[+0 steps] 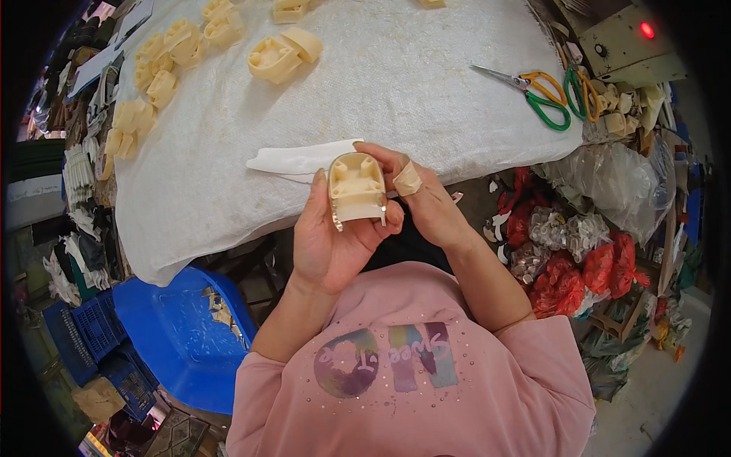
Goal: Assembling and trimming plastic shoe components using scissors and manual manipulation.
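Between my two hands is a cream molded plastic part (355,186), U-shaped, with several small posts inside and a shiny edge at its near end. My left hand (324,240) grips it from the left, thumb along the side and fingers curled under the near end. My right hand (430,202) holds it from the right, with a fingertip at the far rim; a tan strip of tape (408,179) wraps one of its fingers. Just beyond the part, a folded white cloth (293,160) lies on the white sheet (411,91) that covers the table.
More cream plastic parts (274,59) lie at the far left of the table. Green- and orange-handled scissors (525,82) rest at the right edge. A blue plastic tub (183,335) stands below left. Red plastic bags (567,282) and clear wrapping (609,183) are at the right.
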A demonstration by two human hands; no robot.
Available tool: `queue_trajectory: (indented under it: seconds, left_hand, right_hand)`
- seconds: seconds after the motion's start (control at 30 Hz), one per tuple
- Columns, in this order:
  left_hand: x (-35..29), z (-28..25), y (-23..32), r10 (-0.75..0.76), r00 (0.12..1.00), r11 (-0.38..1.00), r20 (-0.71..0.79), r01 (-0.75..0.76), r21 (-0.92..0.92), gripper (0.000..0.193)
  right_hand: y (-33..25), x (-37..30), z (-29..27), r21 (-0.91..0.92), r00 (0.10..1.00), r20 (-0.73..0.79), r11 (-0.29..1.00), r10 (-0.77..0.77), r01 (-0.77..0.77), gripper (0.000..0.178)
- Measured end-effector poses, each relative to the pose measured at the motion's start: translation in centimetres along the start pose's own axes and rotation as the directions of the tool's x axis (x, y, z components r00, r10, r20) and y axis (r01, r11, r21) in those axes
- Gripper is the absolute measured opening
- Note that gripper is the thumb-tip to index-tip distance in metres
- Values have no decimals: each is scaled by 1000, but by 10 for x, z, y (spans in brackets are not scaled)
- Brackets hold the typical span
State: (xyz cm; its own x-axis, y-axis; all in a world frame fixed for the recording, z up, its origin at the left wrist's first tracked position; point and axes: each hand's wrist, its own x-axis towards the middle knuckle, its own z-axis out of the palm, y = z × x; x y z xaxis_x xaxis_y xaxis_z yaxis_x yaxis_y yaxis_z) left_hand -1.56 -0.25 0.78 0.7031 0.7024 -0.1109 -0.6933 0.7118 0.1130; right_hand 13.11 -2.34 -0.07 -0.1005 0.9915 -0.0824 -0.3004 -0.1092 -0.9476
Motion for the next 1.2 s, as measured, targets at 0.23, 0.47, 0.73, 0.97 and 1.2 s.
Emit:
queue_trajectory:
  seconds: [0.23, 0.47, 0.73, 0.97, 1.2]
  left_hand:
    - [-1, 4, 2, 76, 997, 996, -29, -74, 49, 52]
    - [-2, 1, 3, 119, 989, 991, -90, -113, 70, 50]
    - [-5, -4, 10, 169, 984, 955, -54, -150, 254, 62]
    - [-2, -11, 14, 72, 995, 943, 69, -90, 321, 77]
    - [-1, 4, 11, 101, 994, 894, -33, -76, 441, 77]
  right_hand:
    - [-4, -4, -11, -16, 993, 67, 996, -92, 93, 40]
    - [0, -4, -19, -271, 954, 108, 914, -281, 300, 36]
    - [-15, -6, -33, -346, 953, 39, 891, -300, 294, 36]
    - [-28, -14, -36, -410, 947, 33, 859, -321, 305, 35]
    - [-21, -20, -5, -638, 807, 160, 564, -569, 524, 29]
